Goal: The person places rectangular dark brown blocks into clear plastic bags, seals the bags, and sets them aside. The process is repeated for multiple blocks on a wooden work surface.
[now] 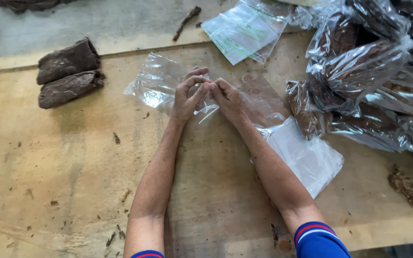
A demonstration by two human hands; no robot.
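Clear plastic bag [161, 86] pinched at its mouth by left hand [189, 95] and right hand [226, 98], fingers closed together mid-table, two brown leaf bundles [68, 71] laid toward the left edge, filled bags [369, 81] heaped at the right edge, empty bags [307, 160] stacked beside the right forearm.

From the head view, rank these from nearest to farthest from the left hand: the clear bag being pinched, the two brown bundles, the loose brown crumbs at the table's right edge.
1. Clear bag: held in the left hand.
2. Two brown bundles: far left of the hand.
3. Loose brown crumbs: far right, near the edge.
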